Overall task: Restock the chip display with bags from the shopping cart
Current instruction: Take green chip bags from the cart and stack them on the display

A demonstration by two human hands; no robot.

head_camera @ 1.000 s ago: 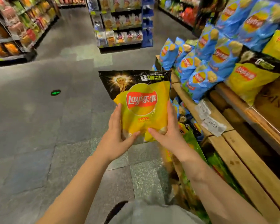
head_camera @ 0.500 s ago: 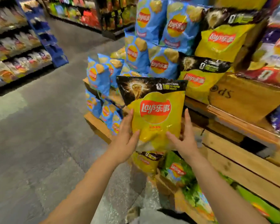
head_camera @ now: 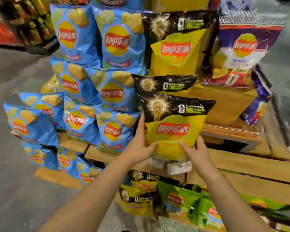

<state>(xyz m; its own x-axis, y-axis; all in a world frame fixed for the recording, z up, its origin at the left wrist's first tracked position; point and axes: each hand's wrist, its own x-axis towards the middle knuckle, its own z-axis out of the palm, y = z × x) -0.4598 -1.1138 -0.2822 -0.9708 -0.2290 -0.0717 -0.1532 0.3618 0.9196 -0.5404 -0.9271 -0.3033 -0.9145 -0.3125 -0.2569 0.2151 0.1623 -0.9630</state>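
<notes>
You've got the yellow bag [head_camera: 172, 129] up in front of the display, both hands on its lower half. Your left hand [head_camera: 139, 146] grips the left edge, fingers running up the side and thumb pressed across the front. Your right hand [head_camera: 197, 150] grips the lower right corner, thumb on the front, fingers wrapped behind. The bag stands upright, black band on top, logo facing you, right over the wooden shelf [head_camera: 228, 131]. Just behind it sits another yellow bag [head_camera: 164, 84], only its black top showing, and a third [head_camera: 176, 47] stands above that. To the left, the blue bags [head_camera: 112, 91] are stacked in tiers. To the right, a purple bag [head_camera: 241, 52] rests on a cardboard box [head_camera: 224, 104]. Two price tags [head_camera: 179, 167] hang on the shelf edge just below your hands. Below that, green bags [head_camera: 186, 201] lie in a heap.
</notes>
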